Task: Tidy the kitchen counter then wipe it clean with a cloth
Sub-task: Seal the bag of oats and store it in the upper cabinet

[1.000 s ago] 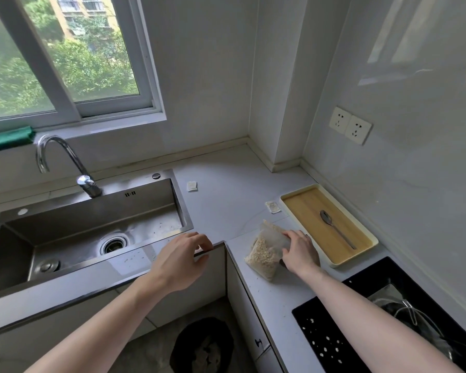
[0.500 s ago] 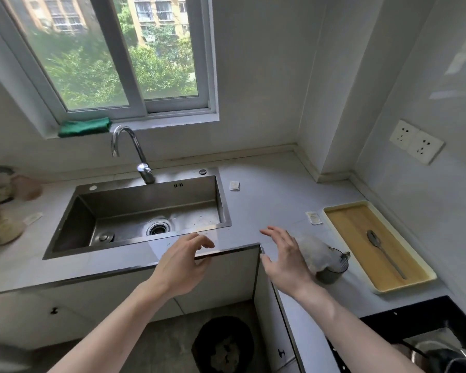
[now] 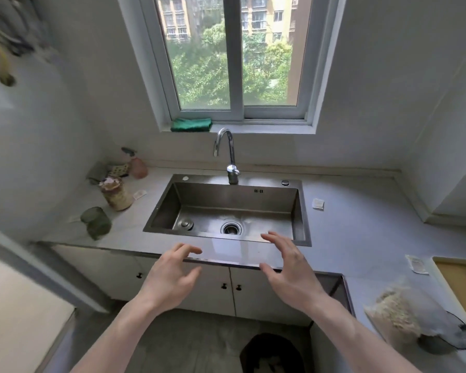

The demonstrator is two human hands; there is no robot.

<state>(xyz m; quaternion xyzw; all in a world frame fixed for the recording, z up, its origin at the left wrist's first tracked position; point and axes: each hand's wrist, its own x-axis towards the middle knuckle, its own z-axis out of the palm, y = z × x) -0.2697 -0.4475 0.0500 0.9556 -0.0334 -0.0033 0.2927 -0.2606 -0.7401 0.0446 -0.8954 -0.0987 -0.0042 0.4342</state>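
My left hand [image 3: 172, 275] and my right hand [image 3: 288, 267] hover empty over the counter's front edge [image 3: 234, 254], fingers spread and relaxed, just before the steel sink [image 3: 226, 208]. A folded green cloth [image 3: 191, 124] lies on the window sill. On the counter's left stand a green jar [image 3: 96, 223], a tall jar with a patterned lid [image 3: 116, 193] and a pink spray bottle [image 3: 138, 166]. At the right edge a clear bag of grains [image 3: 404, 316] leans on a small dark pot [image 3: 441, 343]. Small white packets [image 3: 318, 204] [image 3: 416, 264] [image 3: 140, 194] lie on the counter.
A curved tap [image 3: 228, 157] rises behind the sink. A corner of a wooden tray [image 3: 463, 275] shows at the far right. A dark bin [image 3: 272, 354] sits on the floor below, before the cabinet doors [image 3: 226, 286]. A white appliance [image 3: 22, 157] fills the left.
My view has swung left from the tray corner to the sink. My right hand let go of the grain bag, left it on the small pot, and moved left, empty.
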